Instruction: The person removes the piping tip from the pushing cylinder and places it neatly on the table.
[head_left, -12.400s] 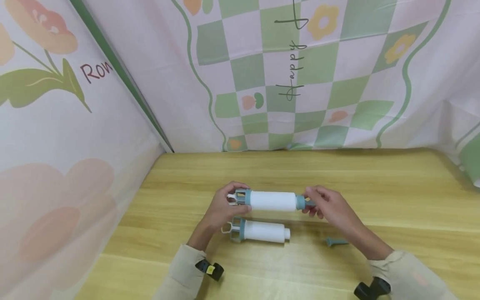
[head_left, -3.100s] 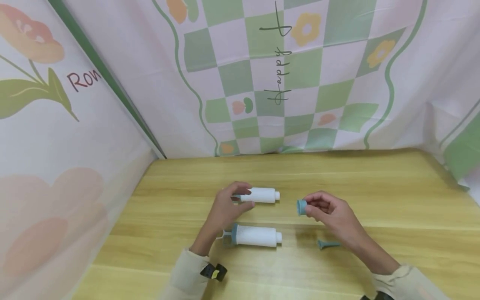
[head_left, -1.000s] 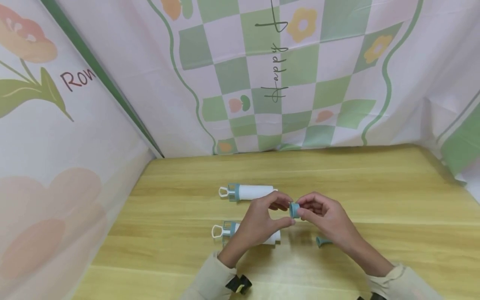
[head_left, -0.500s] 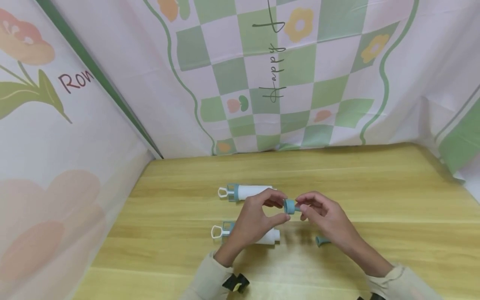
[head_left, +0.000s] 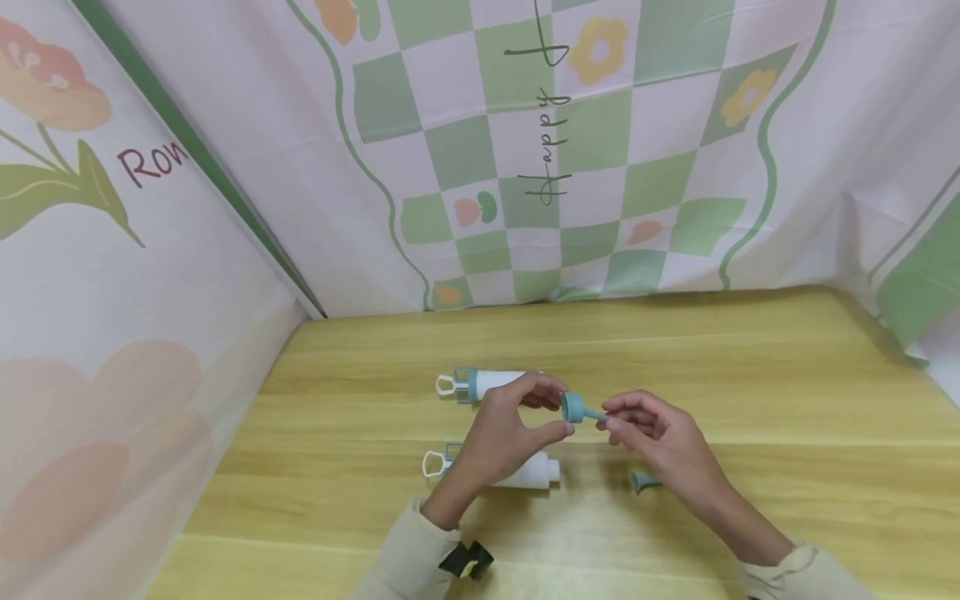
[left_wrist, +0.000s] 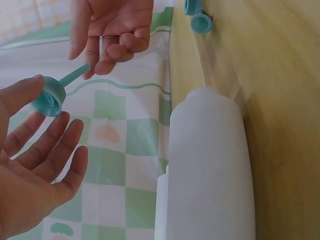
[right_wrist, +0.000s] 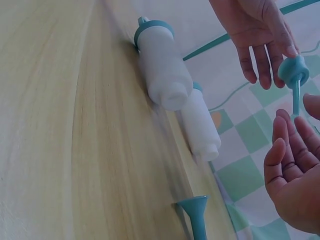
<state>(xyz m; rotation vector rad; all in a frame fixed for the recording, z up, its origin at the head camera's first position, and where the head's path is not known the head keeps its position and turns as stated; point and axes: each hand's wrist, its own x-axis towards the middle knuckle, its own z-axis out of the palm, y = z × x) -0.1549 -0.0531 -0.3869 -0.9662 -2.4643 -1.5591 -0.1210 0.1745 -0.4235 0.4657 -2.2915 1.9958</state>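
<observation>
My left hand [head_left: 504, 433] pinches the round cap end of a teal nozzle [head_left: 573, 407] between thumb and fingertip, its other fingers spread in the left wrist view. The nozzle's narrow stem points toward my right hand [head_left: 663, 446], whose fingertips are at the stem tip; the right wrist view shows the thumb apart from the stem [right_wrist: 296, 97]. Below the hands lies a larger white tube with a white pull handle [head_left: 433, 463], partly behind my left forearm. A slimmer white tube [head_left: 495, 382] with a teal collar lies farther back, its front end hidden by my left hand.
A second teal nozzle with a flared end [head_left: 645, 482] lies on the wooden table [head_left: 360, 392], partly hidden by my right hand. In the left wrist view, another teal piece [left_wrist: 192, 6] shows beside its flared mouth. A patterned curtain [head_left: 510, 250] borders the table's back.
Earlier my hands held the nozzle on a white tube; it came off and the tube was laid down. Since then the left hand took the cap, and the right fingers slid to the stem tip.
</observation>
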